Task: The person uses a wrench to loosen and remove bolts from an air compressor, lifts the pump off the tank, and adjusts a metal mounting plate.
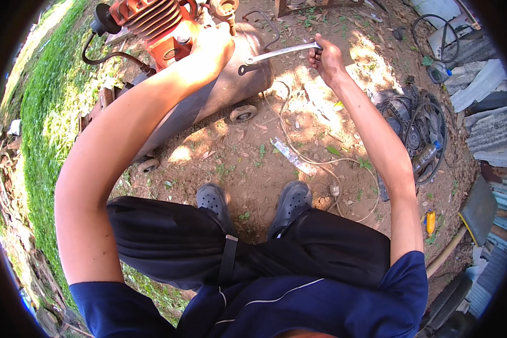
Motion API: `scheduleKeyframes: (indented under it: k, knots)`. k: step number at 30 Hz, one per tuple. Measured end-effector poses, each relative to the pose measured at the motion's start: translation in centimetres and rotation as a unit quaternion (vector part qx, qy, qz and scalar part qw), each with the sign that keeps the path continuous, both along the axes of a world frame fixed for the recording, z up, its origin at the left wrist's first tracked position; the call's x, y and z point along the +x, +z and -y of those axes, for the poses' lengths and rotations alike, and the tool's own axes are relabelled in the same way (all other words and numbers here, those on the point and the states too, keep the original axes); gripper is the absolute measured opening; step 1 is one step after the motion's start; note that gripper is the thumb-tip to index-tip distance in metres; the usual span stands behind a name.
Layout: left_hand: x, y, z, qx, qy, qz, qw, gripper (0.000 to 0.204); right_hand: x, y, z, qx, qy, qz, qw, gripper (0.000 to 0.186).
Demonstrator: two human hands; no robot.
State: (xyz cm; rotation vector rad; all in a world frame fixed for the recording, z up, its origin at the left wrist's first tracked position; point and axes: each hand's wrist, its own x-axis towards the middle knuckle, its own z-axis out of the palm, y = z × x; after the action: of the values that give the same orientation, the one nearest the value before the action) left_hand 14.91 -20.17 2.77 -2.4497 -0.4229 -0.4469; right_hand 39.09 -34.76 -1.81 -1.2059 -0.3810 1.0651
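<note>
My right hand (328, 58) is closed round one end of a long silver wrench (281, 53). The wrench points left, its free end above the tank of an air compressor (231, 84). A dark ring shape shows on the tank just below that end, perhaps its shadow. My left hand (213, 48) is at the compressor's orange-red finned pump head (152, 25), beside a tan round fitting (225, 7). Its fingers look curled, but bright sun washes them out and what they hold is hidden.
Small wheels (243, 114) carry the tank on bare dirt. A thin cord (321, 163) loops over the ground by a crumpled clear wrapper (293, 156). At right lie a heap of black machine parts (414, 127), a yellow bottle (430, 222) and corrugated sheets (493, 132). Grass (45, 141) grows at left.
</note>
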Motion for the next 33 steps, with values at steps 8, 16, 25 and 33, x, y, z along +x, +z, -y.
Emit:
scheduleKeyframes:
  k: [8,16,25,33]
  knots:
    - [-1.5,1.6,-0.1,0.065,-0.039,-0.087,0.993,0.017,0.6,-0.5,-0.1,0.000,0.002,-0.007,1.000,0.027]
    - [-1.5,2.1,1.4,0.046,0.023,-0.071,0.996,0.010,-1.1,1.0,-1.5,-0.018,-0.001,-0.003,1.000,0.030]
    - [-1.4,2.0,1.2,0.045,0.037,-0.057,0.997,0.017,-3.0,5.9,-5.4,-0.029,0.003,0.145,0.989,0.036]
    - [-0.4,2.7,1.0,0.006,0.027,-0.095,0.995,0.012,-3.9,5.5,-7.8,-0.072,-0.014,0.255,0.964,0.041]
